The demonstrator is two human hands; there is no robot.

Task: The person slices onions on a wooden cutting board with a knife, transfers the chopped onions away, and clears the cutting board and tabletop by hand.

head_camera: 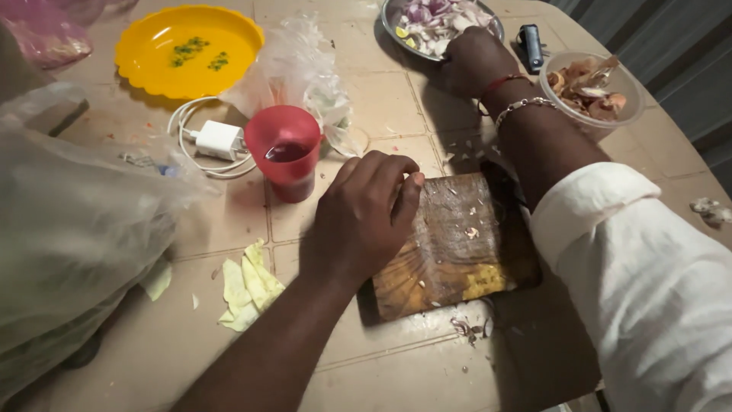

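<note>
Two hands at one wooden board [457, 252]
Left hand [366, 217] curled loosely on its edge, holding nothing visible; right hand [473, 61] closed on one steel plate [393, 19]; one red cup [286, 149] left

red cup [287, 150] and charger [219, 140] crowd the board's [457, 252] left; bare table [396, 374] lies near its front.

You're only getting one view here, the head cam, and it's looking steeply down from above your own shoulders at the tiled table [396, 99]. It's sitting pretty close in, with both forearms running up from the bottom edge and the wooden cutting board [457, 244] landing about mid-frame. The table's far edge is cutting off at the top right.
</note>
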